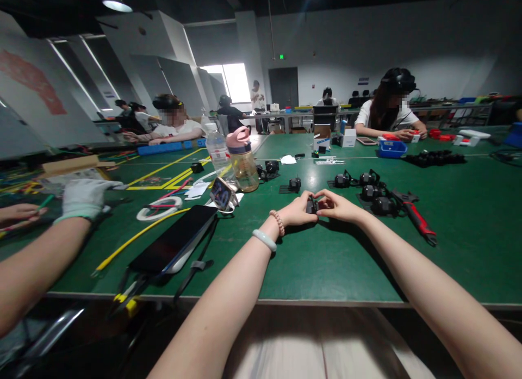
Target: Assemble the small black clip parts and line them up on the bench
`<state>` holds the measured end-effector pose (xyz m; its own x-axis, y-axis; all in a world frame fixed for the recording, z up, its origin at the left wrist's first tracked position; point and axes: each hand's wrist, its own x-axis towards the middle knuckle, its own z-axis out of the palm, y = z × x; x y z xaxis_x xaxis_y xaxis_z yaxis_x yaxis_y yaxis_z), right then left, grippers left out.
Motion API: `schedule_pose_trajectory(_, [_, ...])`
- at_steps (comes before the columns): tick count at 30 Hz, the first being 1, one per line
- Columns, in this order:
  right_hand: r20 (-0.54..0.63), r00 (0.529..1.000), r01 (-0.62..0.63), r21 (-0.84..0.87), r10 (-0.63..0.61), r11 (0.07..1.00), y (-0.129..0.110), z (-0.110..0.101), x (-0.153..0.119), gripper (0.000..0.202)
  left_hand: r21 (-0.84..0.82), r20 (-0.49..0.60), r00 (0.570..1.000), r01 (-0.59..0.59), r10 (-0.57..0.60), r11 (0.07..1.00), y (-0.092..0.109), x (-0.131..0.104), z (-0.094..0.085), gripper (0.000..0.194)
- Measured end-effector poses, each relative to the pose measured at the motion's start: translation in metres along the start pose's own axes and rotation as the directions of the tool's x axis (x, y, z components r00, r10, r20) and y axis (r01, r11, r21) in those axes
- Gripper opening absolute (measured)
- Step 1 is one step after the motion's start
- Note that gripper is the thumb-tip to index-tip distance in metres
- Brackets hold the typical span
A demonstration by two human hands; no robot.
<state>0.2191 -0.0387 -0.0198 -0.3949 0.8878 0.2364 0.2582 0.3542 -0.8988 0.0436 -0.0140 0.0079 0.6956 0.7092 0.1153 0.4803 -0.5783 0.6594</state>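
My left hand [299, 210], with a beaded bracelet and a pale bangle on its wrist, is closed around one side of a small black device [312, 206]. From the other side my right hand [337, 207] pinches the same device, its fingertips meeting those of the left. The fingers hide much of the device, which is held low over the green table [310, 265]. Ahead of my hands sits a similar black device [294, 184]. Several more black devices [371, 192] are grouped to the right, beside a red-handled wrench-like tool [420, 221].
Left of my hands are a propped phone [223, 194], a pink-lidded bottle [244, 164], a large dark tablet-like screen [175, 240] and a yellow cable [134, 236]. A neighbour's gloved hand [84, 198] works at far left. Across stand a blue bin [392, 148] and a seated person [387, 110].
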Motion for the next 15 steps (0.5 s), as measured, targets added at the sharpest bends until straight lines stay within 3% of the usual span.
schedule_pose_trajectory(15, [0.012,1.0,0.017,0.007,-0.017,1.0,0.0062,0.0011,0.0037,0.039,-0.007,0.004,1.0,-0.004,0.004,1.0,0.0002,0.0,-0.0003,0.052])
